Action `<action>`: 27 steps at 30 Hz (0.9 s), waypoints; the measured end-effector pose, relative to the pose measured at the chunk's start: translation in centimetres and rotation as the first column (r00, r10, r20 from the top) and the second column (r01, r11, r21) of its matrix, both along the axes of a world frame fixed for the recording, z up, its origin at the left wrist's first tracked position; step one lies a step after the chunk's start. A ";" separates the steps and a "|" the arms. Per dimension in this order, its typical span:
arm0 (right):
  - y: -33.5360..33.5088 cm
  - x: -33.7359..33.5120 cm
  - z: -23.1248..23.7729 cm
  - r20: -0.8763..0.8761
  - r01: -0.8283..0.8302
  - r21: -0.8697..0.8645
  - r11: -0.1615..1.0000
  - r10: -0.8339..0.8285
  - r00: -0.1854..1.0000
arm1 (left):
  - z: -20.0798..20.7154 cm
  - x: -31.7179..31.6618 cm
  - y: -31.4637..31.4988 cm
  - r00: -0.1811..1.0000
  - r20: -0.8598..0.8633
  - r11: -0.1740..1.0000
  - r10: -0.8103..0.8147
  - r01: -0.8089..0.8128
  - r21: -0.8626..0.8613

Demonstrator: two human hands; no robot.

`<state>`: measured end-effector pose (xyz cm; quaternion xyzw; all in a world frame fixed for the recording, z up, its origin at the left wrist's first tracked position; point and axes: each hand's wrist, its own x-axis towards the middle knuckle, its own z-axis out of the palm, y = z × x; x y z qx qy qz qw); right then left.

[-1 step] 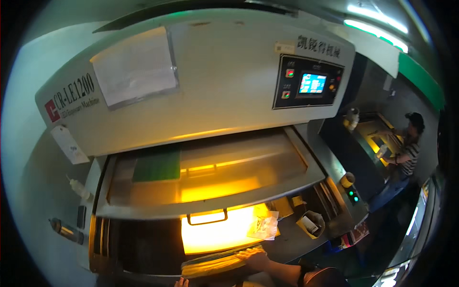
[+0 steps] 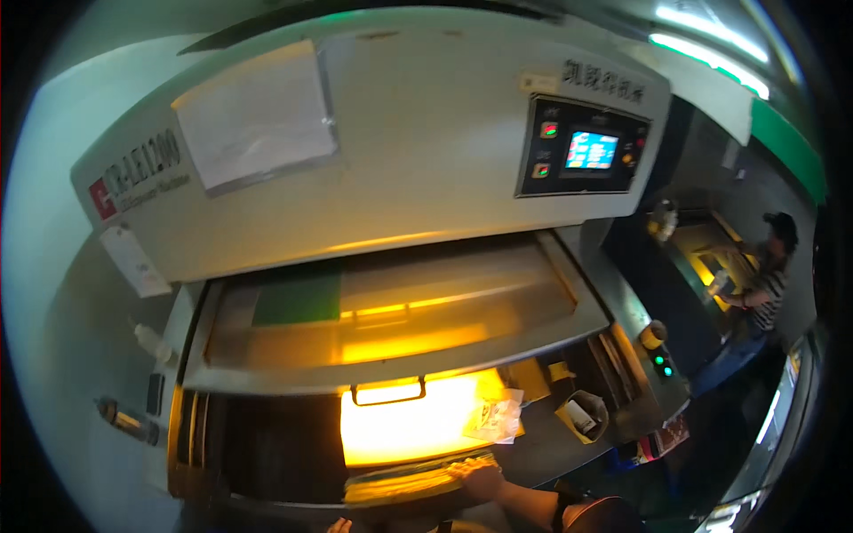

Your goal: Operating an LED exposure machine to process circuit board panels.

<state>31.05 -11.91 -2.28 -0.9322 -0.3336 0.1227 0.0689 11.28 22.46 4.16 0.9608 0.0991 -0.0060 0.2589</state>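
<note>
At the front edge of the machine lies a stack of thin flat panels [image 2: 404, 484], lit yellow, its layered edges facing me. My right hand [image 2: 480, 481] is closed over the stack's right end, fingers bent across the top. Only the fingertips of my left hand [image 2: 339, 526] show at the lower edge, stretched out and just below the stack's left end; the rest is hidden. Directly behind the stack glows a bright yellow light panel [image 2: 404, 426]. A crumpled clear plastic bag [image 2: 499, 417] rests on its right side.
Above the light panel hangs a framed lid [image 2: 462, 311] with a black handle [image 2: 388, 393]. A small open box [image 2: 582, 417] stands to the right, near a tape roll [image 2: 653, 335]. The control screen [image 2: 592, 150] is lit. Farther right, another person [image 2: 769, 275] works at a second table.
The whole view has shifted slightly rightward. The stack now lies a little more level, and my left fingertips sit slightly lower. My right hand stays on the stack's right end.
</note>
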 end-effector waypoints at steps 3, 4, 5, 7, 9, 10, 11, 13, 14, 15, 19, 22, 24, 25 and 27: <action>-3.0 0.2 -9.3 0.087 0.100 -0.065 0.993 -0.095 0.992 | 1.6 -3.4 -1.3 0.976 -0.143 0.962 0.163 -0.190 -0.199; -3.4 0.5 -8.8 0.081 0.145 -0.076 0.986 -0.139 0.987 | 2.9 -4.4 -1.7 0.928 -0.323 0.940 0.187 -0.264 -0.216; -5.1 0.4 -10.5 0.143 0.123 0.078 0.989 -0.133 0.981 | 2.6 -6.2 -1.7 0.911 -0.330 0.929 0.249 -0.321 -0.185; -5.7 0.0 -12.5 0.136 0.133 0.219 0.967 -0.165 0.977 | -0.1 -10.1 -0.9 0.889 -0.390 0.957 0.239 -0.284 -0.061; -5.2 -1.0 -12.6 0.072 0.155 0.206 0.966 -0.173 0.982 | -3.2 -15.6 0.2 0.892 -0.369 0.964 0.260 -0.260 0.052; -5.3 -2.1 -14.5 0.166 0.180 0.146 0.973 -0.203 0.965 | -5.0 -18.0 0.8 0.912 -0.348 0.974 0.219 -0.183 0.133; -4.9 -2.4 -15.7 0.262 0.210 0.087 0.974 -0.226 0.938 | -7.2 -20.8 1.3 0.910 -0.341 0.970 0.237 -0.200 0.141; -2.4 -2.7 -15.2 0.066 0.303 0.005 0.953 -0.303 0.951 | -11.1 -25.5 2.3 0.890 -0.377 0.933 0.257 -0.126 0.336; -0.8 -3.0 -14.0 -0.128 0.389 -0.104 0.915 -0.400 0.907 | -11.8 -26.5 3.0 0.890 -0.374 0.934 0.260 -0.134 0.331; 0.8 -2.5 -12.2 -0.147 0.329 0.062 0.942 -0.317 0.937 | -12.3 -27.5 3.6 0.893 -0.374 0.935 0.250 -0.122 0.334; 8.3 0.5 -4.0 -0.102 0.121 0.468 0.875 -0.082 0.991 | -13.4 -26.2 5.9 0.845 -0.329 0.891 0.421 -0.454 -0.026; 14.0 2.7 1.0 0.011 0.045 0.505 0.862 -0.058 0.998 | -12.3 -23.1 8.1 0.929 -0.162 0.943 0.333 -0.329 0.054; 16.2 3.4 -0.5 -0.019 0.058 0.430 0.901 -0.055 0.998 | -15.0 -23.0 12.5 0.799 -0.542 0.900 0.258 -0.403 -0.166; 16.3 3.1 -1.1 -0.089 0.124 0.286 0.950 -0.103 0.991 | -15.8 -23.5 13.5 0.844 -0.497 0.943 0.199 -0.304 -0.138; 15.4 2.5 -3.1 -0.186 0.133 -0.037 0.990 -0.138 0.973 | -12.4 -20.9 16.1 0.899 -0.425 0.971 0.108 -0.187 -0.148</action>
